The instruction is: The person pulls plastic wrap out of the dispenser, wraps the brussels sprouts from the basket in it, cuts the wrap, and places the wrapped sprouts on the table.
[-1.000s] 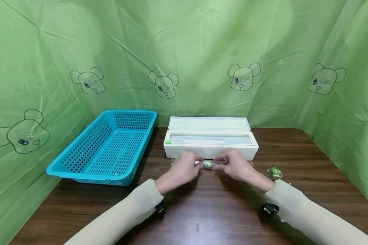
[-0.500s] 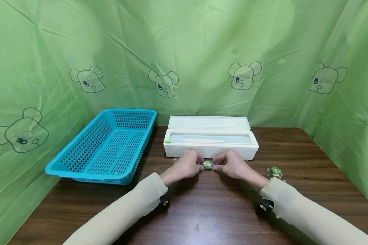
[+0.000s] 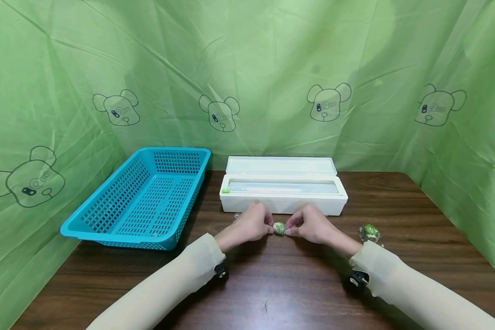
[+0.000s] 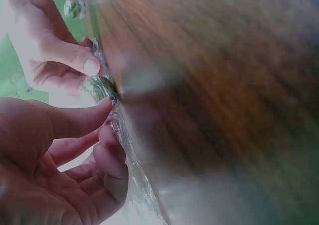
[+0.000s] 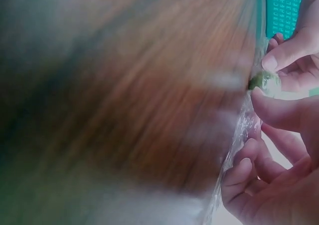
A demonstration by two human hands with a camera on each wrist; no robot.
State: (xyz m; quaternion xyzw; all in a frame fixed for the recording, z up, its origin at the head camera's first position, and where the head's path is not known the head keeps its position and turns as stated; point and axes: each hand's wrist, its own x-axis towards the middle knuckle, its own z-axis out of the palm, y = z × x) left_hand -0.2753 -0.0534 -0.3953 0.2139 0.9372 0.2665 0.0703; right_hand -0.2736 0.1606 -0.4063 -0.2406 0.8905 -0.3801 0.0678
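A small round green thing (image 3: 279,228), wrapped in clear plastic film, lies on the table between my two hands; its exact kind is hard to tell. On its left side my left hand (image 3: 253,222) pinches the film between thumb and fingers. My right hand (image 3: 311,223) pinches the film on the other side. Loose lengths of cling film (image 4: 130,160) trail under the left palm, and the right wrist view has more film (image 5: 234,147) running below the right fingers. Just behind both hands stands a long white cling film dispenser (image 3: 283,205), its lid up.
Another film-wrapped green ball (image 3: 370,232) lies near the right forearm. A blue perforated basket (image 3: 119,236) stands at the left of the brown wooden table (image 3: 268,284). Green printed cloth (image 3: 268,68) encloses the back and sides.
The green thing has shifted slightly toward me, with both hands following. More of it now shows between the fingertips. Dispenser, basket and second ball have stayed put.
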